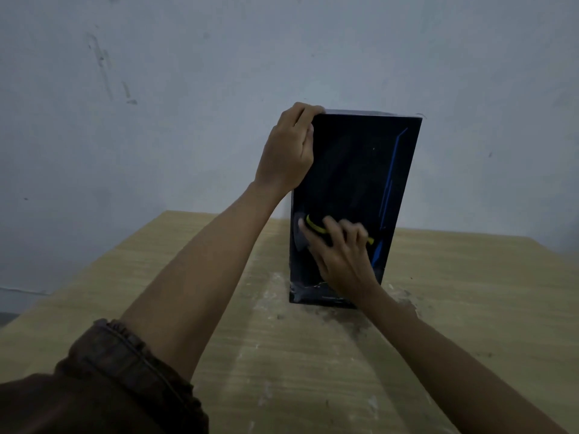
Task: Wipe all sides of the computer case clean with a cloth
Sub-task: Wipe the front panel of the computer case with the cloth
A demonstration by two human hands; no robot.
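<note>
The computer case (351, 195) stands upright on the wooden table (470, 308), close to the pale wall (188, 89) behind it, with its glossy black front panel facing the person. The cloth (305, 234), grey with a yellow edge, lies flat on the lower part of that panel under the right hand (336, 256), whose fingers are spread and pressing it against the surface; part of the cloth pokes out to the left of the fingertips. Far above that hand, the left hand (289, 148) curls over the case's top left corner, fingers hooked over the top edge and thumb on the front, bracing the case. Judging from this, the work is on the front face, low down; the panel above the right hand and the strip with blue lines to its right may still need a pass, and the two sides, top and back cannot be judged from here. Below the right hand the table is scuffed and dusty. Nothing blocks the front; the wall close behind may make the back awkward without turning the case.
</note>
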